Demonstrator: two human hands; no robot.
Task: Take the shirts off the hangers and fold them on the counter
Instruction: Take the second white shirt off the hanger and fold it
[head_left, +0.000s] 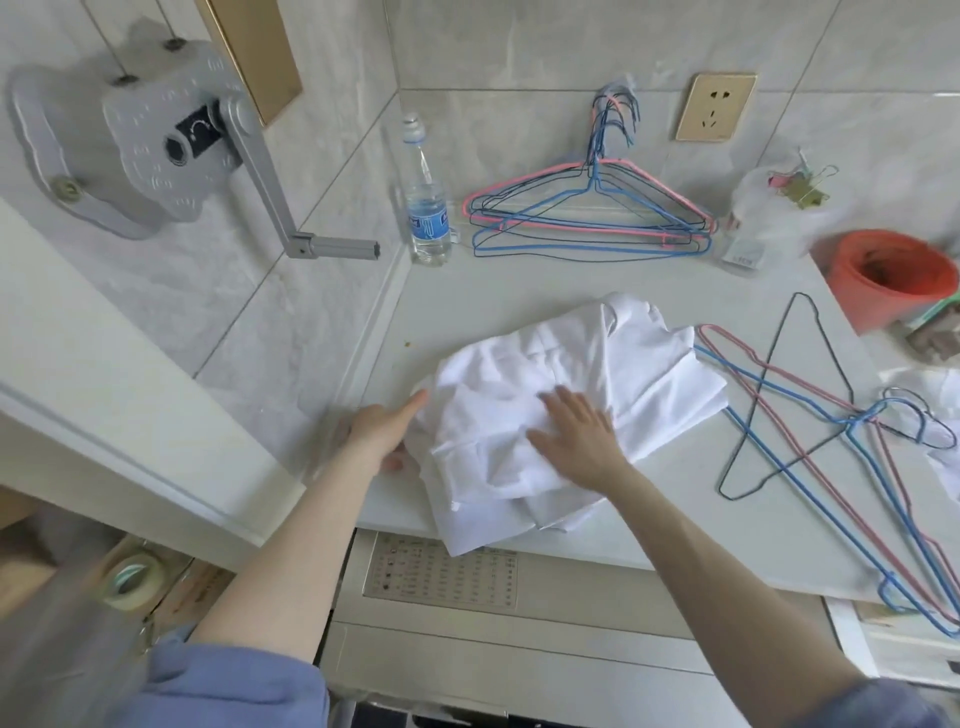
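**A:** Where's the shirt right now?

**B:** The white shirt (571, 374) lies bunched and partly folded on the counter (519, 291), toward the front left. One corner of the cloth hangs over the front edge.

**A:** And my hands?

**B:** Your right hand (576, 436) lies flat on top of the shirt, palm down, fingers straight and spread. It presses the fabric and grips nothing. Your left hand (384, 431) is at the shirt's left side, near the counter's left edge. Its fingers are stretched out with the tips touching the cloth. The thumb sits low against the fabric and is a little blurred, but you have no curl round anything that I can see.

**A:** What about the hangers?

**B:** The loose wire hangers (779, 395), dark, pink and blue, lie crossed over each other just to the right of the shirt. The blue and pink ones reach past the front edge. A stack of wire hangers (592, 218) leans on the tiled wall along the back edge.

**A:** Anything else around?

**B:** A water bottle (427, 208) stands upright in the back left corner, just beside that stack. A clear plastic bag (779, 208) with binder clips sits at the back right, below a wall socket (716, 106). An orange bucket (888, 275) is at the right end, and I can't tell whether it stands on the counter. More white cloth (935, 384) shows at the far right, by the hanger hooks. A grey hand crank (145, 145) is fixed to the left wall.
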